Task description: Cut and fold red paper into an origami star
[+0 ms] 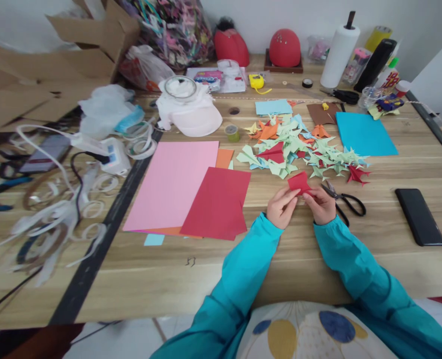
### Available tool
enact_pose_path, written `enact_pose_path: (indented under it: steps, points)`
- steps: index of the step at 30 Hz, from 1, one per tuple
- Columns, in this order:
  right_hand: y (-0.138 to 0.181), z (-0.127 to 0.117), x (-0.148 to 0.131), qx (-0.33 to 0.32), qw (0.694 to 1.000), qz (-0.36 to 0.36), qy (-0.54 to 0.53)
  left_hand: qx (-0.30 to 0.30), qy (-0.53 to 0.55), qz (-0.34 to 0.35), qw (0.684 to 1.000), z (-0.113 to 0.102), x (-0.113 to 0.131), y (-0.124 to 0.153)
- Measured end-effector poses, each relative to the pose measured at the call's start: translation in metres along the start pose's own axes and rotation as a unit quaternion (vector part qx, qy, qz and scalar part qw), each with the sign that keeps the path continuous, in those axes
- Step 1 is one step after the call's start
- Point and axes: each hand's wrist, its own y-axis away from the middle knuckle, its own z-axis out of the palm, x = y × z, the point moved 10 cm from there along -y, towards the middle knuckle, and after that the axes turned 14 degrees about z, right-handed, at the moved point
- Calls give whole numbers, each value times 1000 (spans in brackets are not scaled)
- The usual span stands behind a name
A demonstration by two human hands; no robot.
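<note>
Between my two hands is a small piece of folded red paper [299, 182], held just above the wooden table. My left hand [281, 207] pinches its left side, and my right hand [321, 204] grips its lower right corner. Right beside my right hand lie black-handled scissors [350, 203]. Beyond the hands spreads a pile of folded paper figures [296, 144] in pale green, orange, blue and red. Left of my left hand, red paper sheets [217, 202] overlap a large pink sheet [172, 184].
A black phone [420, 217] lies at the right. Blue paper [365, 133] is behind the scissors. A white-wrapped tub [191, 112], a yellow tape measure [256, 81] and a paper roll [340, 56] stand farther back. Cables and a power strip [112, 155] crowd the left, near a cardboard box [94, 60].
</note>
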Motion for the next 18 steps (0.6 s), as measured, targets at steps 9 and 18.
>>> enact_pose_path:
  steps: [9, 18]
  points:
    - [4, 4, -8, -21, 999, -21, 23, 77, 134, -184, 971, 7, -37, 17]
    - [0, 8, 16, -41, 993, 79, -78, 66, 111, -156, 979, 3, -33, 13]
